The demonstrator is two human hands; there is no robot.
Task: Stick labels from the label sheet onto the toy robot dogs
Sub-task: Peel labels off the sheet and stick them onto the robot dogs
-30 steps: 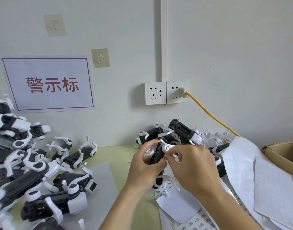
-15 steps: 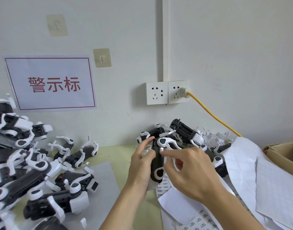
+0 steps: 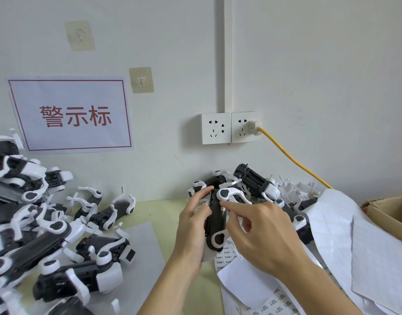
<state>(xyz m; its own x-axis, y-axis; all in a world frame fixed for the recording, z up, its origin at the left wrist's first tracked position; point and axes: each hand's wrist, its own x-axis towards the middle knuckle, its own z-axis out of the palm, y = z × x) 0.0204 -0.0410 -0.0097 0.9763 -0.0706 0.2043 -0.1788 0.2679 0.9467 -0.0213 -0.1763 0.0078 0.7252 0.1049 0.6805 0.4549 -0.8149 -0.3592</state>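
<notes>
Reaching in from below, the left hand [image 3: 193, 226] wraps its fingers around a black-and-white toy robot dog [image 3: 216, 223] held upright above the counter [image 3: 163, 208]. The right hand [image 3: 263, 237] extends its index fingertip against the dog's black body, remaining fingers loosely curled, just above the label sheet [image 3: 229, 258].

I'm getting bright, even, soft light with faint shadows. The frame's edges bow from the wide lens, and the lower-left corner blurs.
</notes>
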